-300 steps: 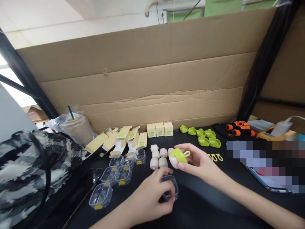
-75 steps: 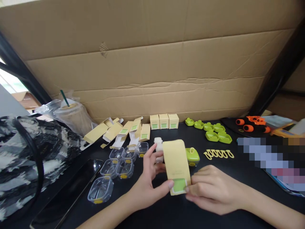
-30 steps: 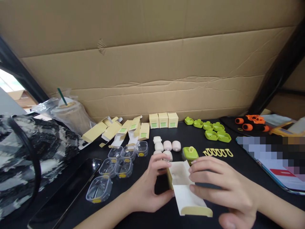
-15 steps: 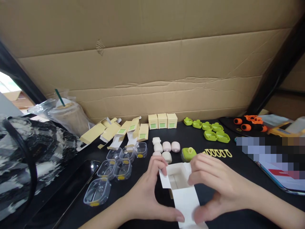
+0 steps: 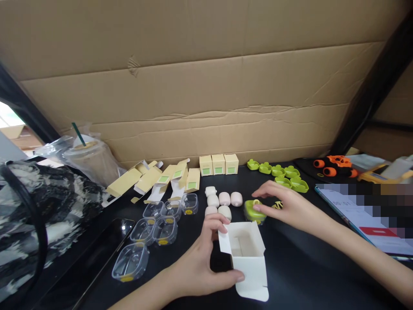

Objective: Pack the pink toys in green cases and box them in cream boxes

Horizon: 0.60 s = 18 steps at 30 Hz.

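Note:
My left hand point(image 5: 206, 258) grips a small cardboard box point(image 5: 247, 271), white inside, its flaps open and its inside facing up with nothing visible in it. Just beyond the box sits a small clear case with a green lid point(image 5: 253, 206) and a pale yellow ring on top. My right hand point(image 5: 280, 202) reaches over this case, thumb at the lid and fingers apart; whether it touches I cannot tell. Partly hidden under that hand are yellow rings point(image 5: 278, 205). Several white and pinkish rounded cases point(image 5: 224, 199) are grouped left of the green-lidded one.
Clear plastic containers point(image 5: 130, 260) and unfolded yellow boxes point(image 5: 155, 176) lie on the left. Closed yellow boxes point(image 5: 218, 165) and green lids point(image 5: 279, 171) line the back. A phone point(image 5: 97, 254), a bagged cup point(image 5: 92, 159), a tablet point(image 5: 364, 219) and an orange toy point(image 5: 337, 165) stand around the edges.
My right hand has let go of the box flaps and moved up and right to the green-lidded case. My left hand still holds the box, whose front flap now hangs down.

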{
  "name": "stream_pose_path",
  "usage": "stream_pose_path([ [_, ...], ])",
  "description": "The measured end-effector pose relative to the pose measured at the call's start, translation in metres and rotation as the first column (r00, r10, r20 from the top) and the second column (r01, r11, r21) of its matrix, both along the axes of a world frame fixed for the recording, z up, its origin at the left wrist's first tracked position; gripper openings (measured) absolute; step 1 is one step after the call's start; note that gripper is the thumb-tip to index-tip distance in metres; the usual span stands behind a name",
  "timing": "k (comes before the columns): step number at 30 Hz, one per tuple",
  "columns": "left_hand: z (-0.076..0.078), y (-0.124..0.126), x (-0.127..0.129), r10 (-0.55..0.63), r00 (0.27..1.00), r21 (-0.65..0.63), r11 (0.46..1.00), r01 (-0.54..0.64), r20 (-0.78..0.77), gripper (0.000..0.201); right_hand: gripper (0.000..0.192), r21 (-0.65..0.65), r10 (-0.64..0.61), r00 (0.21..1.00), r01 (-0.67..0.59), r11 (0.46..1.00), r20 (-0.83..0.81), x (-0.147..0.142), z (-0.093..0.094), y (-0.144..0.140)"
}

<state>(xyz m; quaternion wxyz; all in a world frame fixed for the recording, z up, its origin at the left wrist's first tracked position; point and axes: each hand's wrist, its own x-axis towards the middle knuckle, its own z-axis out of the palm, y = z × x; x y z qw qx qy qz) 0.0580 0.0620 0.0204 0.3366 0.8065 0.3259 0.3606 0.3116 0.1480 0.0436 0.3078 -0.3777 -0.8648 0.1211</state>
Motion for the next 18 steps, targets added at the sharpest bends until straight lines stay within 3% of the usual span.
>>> stream_pose_path([
  [3,-0.002,0.001,0.001,0.003,0.999,-0.005,1.0,-0.003,0.044,0.065,0.02,-0.097,0.019,0.999,-0.016,0.995,0.03,0.0,-0.007,0.004],
  [6,-0.004,0.001,0.001,0.006,0.998,-0.004,1.0,-0.006,0.06,0.065,0.021,-0.098,-0.008,1.0,0.008,0.995,-0.005,-0.001,-0.005,0.0],
  [9,-0.005,-0.001,0.001,0.013,0.999,0.002,1.0,-0.013,0.035,0.067,0.019,-0.03,-0.057,0.988,0.053,0.998,-0.145,-0.005,0.009,-0.01],
  [13,-0.01,-0.002,0.002,0.027,0.999,-0.005,1.0,-0.027,0.032,0.067,0.009,0.078,-0.06,0.913,0.1,0.992,-0.403,-0.019,0.031,-0.031],
  [18,-0.014,-0.001,0.003,0.019,0.997,-0.026,1.0,-0.017,0.075,0.067,0.005,0.033,0.059,0.823,-0.048,0.998,-0.566,-0.04,0.032,-0.054],
])
